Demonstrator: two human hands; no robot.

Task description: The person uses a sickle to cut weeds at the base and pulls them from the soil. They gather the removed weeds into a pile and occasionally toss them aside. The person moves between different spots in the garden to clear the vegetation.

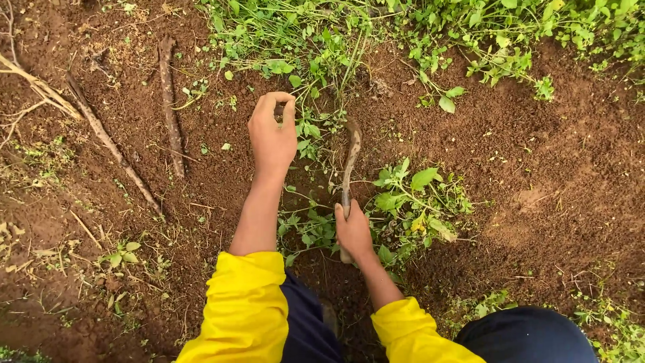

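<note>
A person in yellow sleeves crouches over red soil at frame centre. The left hand [272,131] closes in a fist around weed stems [316,131], pulling them taut, while the right hand [353,230] grips a curved sickle [350,158] whose blade meets their base.

Soft, even daylight fills your view, with no glare; a faint shadow darkens the soil [537,222] at right. Focus stays sharp, edges slightly bowed.
</note>
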